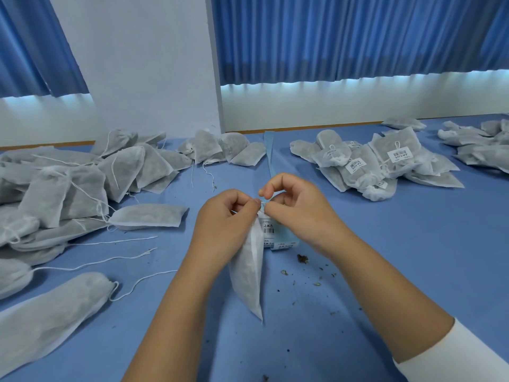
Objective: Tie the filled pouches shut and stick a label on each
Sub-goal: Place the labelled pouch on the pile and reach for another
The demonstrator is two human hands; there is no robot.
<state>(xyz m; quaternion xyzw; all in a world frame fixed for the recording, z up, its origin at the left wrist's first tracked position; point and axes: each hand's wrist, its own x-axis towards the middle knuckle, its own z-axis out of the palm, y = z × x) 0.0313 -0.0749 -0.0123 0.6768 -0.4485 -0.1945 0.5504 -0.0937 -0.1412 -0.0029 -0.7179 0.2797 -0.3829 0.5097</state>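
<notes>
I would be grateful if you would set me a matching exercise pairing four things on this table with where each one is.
Things
1. held pouch
2. labelled pouches
3. unlabelled pouches
4. label strip

Places
A. heaped on the person's left, strings loose
B. lying flat on the table, running away beyond the hands
C. piled on the right, barcodes showing
D. pinched at its top between the left hand and right hand

Pairs: 1-D, 2-C, 3-A, 4-B
</notes>
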